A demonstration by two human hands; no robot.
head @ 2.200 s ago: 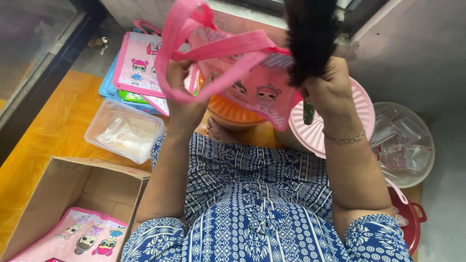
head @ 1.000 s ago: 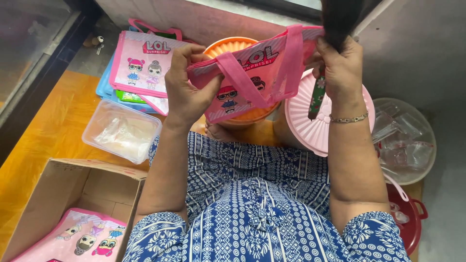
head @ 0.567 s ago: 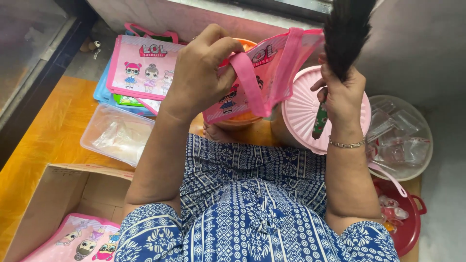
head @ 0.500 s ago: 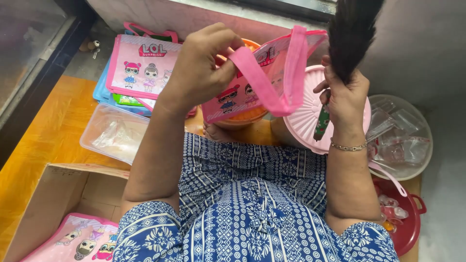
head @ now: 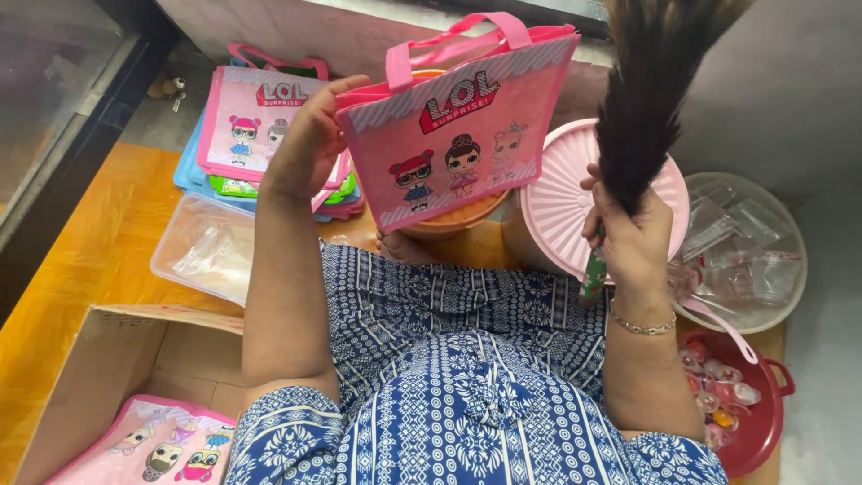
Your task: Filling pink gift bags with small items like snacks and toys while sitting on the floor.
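The small pink tote bag (head: pixel 453 135), printed with cartoon dolls, is held up in the air in front of the person, its printed face turned toward the camera and its two pink handles standing upright. The left hand (head: pixel 310 144) grips it by its left edge, thumb in front and fingers curled behind, which keeps the bag flat and open to view.

Right of the tote bag, the right hand (head: pixel 628 238) is closed in a fist around the green handle of a dark feather brush (head: pixel 651 90); the bristles fan upward past the bag's right edge, not clearly touching it. Held so, the brush looks ready to sweep the bag's face, though that is only my reading.

Just behind and below the tote bag sits an orange bowl (head: pixel 453 220), mostly hidden by it. To the bag's right, behind the brush hand, is a ribbed pink round lid (head: pixel 557 202); farther right, a clear tub of clear plastic cups (head: pixel 745 251), and below it a red pot of small jellies (head: pixel 745 418).

Left of the tote bag lies a stack of similar bags (head: pixel 251 130), with a clear lidded container (head: pixel 206 256) below it. At lower left, a cardboard box (head: pixel 108 359) holds another pink bag.

Everything rests on an orange wooden floor (head: pixel 72 260), edged on the left by a dark glass-fronted frame and at the back by a pale wall.
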